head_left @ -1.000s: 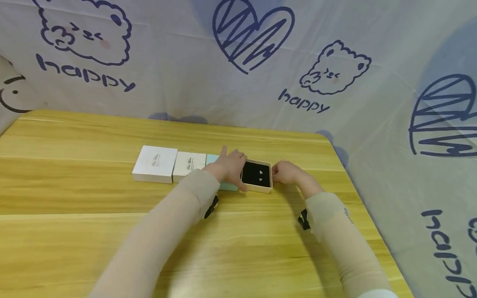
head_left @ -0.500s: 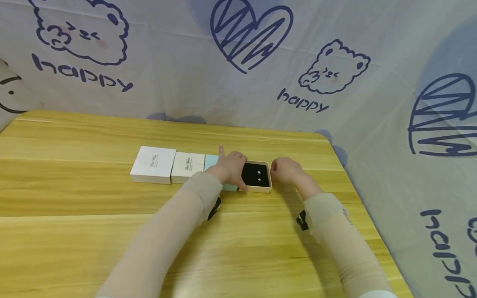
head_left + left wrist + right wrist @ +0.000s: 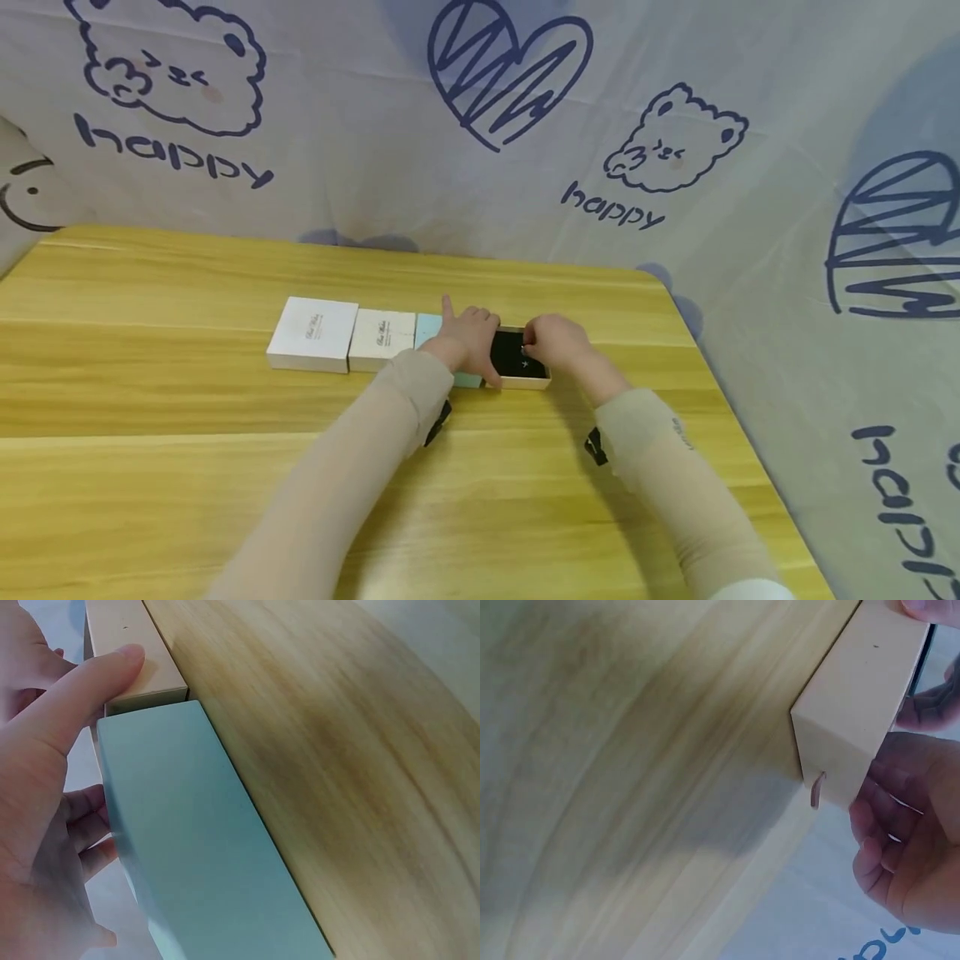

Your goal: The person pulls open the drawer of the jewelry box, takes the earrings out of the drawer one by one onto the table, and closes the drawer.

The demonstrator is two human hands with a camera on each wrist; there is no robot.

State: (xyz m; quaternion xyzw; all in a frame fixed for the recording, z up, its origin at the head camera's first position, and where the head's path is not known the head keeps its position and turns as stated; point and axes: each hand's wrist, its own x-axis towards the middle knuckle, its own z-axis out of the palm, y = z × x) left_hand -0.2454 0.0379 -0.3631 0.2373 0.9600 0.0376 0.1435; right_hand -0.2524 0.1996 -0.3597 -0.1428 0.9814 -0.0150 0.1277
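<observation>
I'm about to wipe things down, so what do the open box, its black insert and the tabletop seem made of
The open box: probably card, smooth and matte, going by its flat peach walls and crisp edges.
The black insert: perhaps foam or velvety fabric; dull, but too small to be sure.
The tabletop: wood or a wood-look laminate, slightly glossy, from the streaky grain and soft highlights.

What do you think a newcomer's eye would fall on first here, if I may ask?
Probably the large blue hearts and bear faces printed on the pale cloth behind the wooden table. Next, the row of boxes near the table's far side, with a white box at the left end and an open box with black lining at the right. There, the left hand and right hand work close together.
</observation>
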